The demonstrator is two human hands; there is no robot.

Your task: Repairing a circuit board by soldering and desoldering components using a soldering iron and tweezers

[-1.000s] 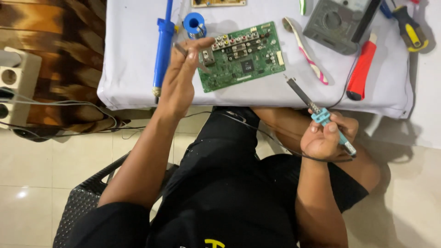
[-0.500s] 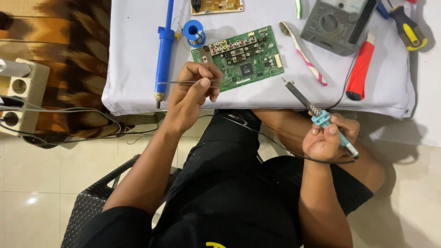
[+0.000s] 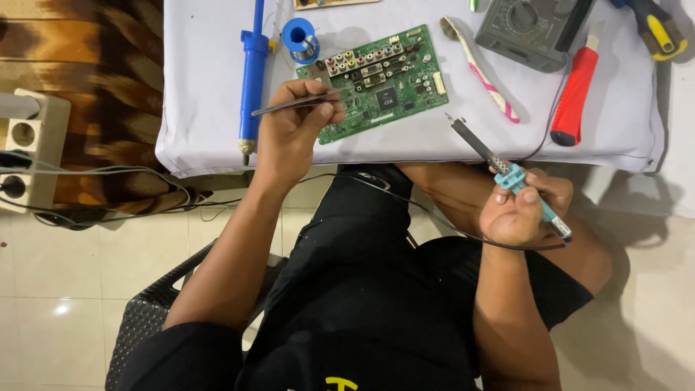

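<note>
While one green rectangular circuit board (image 3: 380,81) lies flat on the white cloth-covered table (image 3: 203,87), two hands work at its near edge. The left hand (image 3: 293,134) is closed around one pair of thin grey metal tweezers (image 3: 289,106), which point leftward, and its fingers rest on the board's lower left corner. The right hand (image 3: 517,210) sits well apart from the board, off the table's front edge and over the person's lap, gripped around one soldering iron with a pale blue plastic handle (image 3: 507,174); its dark metal tip points up toward the board's right corner without touching it.

Around the board lie single tools: one long blue tubular desoldering pump (image 3: 252,72) to the left, one blue spool of solder wire (image 3: 300,38) just behind the board, one pink-and-white toothbrush (image 3: 481,72) to the right, one grey boxy multimeter (image 3: 528,25) and one red-handled utility knife (image 3: 575,90) beyond it. One white power strip (image 3: 25,156) rests on the floor at the left.
</note>
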